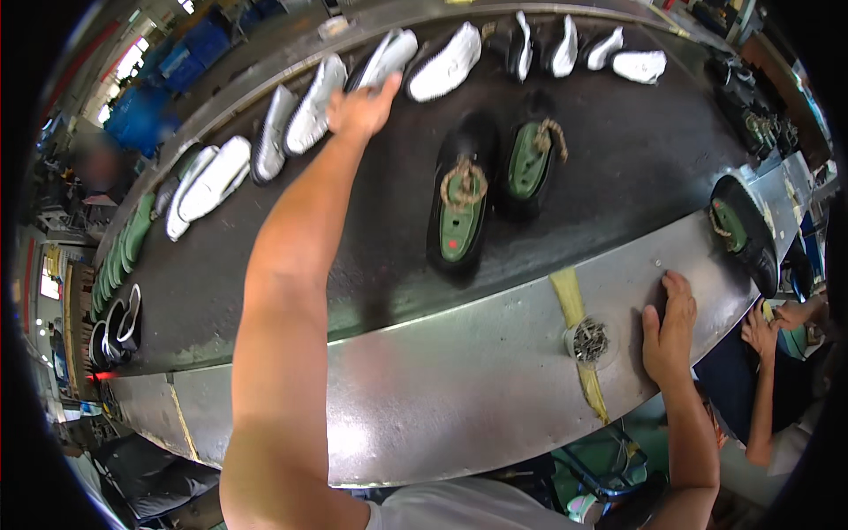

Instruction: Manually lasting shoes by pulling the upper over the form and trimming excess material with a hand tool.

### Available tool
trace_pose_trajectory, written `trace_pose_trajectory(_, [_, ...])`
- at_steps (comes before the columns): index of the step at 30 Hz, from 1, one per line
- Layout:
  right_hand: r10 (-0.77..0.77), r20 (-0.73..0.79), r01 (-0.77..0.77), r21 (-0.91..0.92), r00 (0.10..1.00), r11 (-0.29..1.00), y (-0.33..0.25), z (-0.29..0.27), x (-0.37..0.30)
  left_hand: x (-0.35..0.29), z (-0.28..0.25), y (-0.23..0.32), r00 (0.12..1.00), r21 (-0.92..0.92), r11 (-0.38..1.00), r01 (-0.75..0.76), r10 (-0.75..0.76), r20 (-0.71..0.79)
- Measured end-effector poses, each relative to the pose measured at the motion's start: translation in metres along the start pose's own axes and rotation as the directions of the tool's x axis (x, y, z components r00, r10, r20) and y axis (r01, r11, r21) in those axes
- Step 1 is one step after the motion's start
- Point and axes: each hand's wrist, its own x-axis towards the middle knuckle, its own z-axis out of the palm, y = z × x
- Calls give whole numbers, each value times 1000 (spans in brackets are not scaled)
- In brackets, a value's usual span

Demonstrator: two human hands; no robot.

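My left hand (364, 108) reaches to the far side of the dark belt. Thumb and fingers are apart at the near end of a white shoe sole (389, 55), and part of the fingers is hidden. Just left of that hand another white sole (314, 110) stands on edge. My right hand (673, 331) lies on the metal ledge, fingers stretched and thumb apart, holding nothing. Left of it is a small cup of metal tacks (590, 340) on a yellow tape strip (569, 296). Two black shoe uppers on green lasts with rope loops, one left (459, 208) and one right (530, 168), lie mid-belt.
Several more pale soles line the far edge, including one white sole (446, 66). Green pieces (128, 243) stand in a row at the left. Another black shoe on a last (742, 230) rests at the right end. A co-worker's hands (767, 331) are at the far right.
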Motion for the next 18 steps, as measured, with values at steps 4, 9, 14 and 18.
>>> trace_pose_trajectory(4, [-28,-16,26,-80,999,996,6,3,2,-3,28,71,996,-77,996,38,-31,88])
trace_pose_trajectory(9, [-80,-41,77,-70,996,995,2,8,6,20,41,43,1000,-122,992,-1,-2,-23])
trace_pose_trajectory(14, [-65,-97,60,-51,993,997,1,5,1,-75,-34,-24,979,-13,990,-141,142,147])
trace_pose_trajectory(18, [-104,-177,101,-24,979,995,7,12,-5,-219,-125,-111,989,-41,996,-84,88,118])
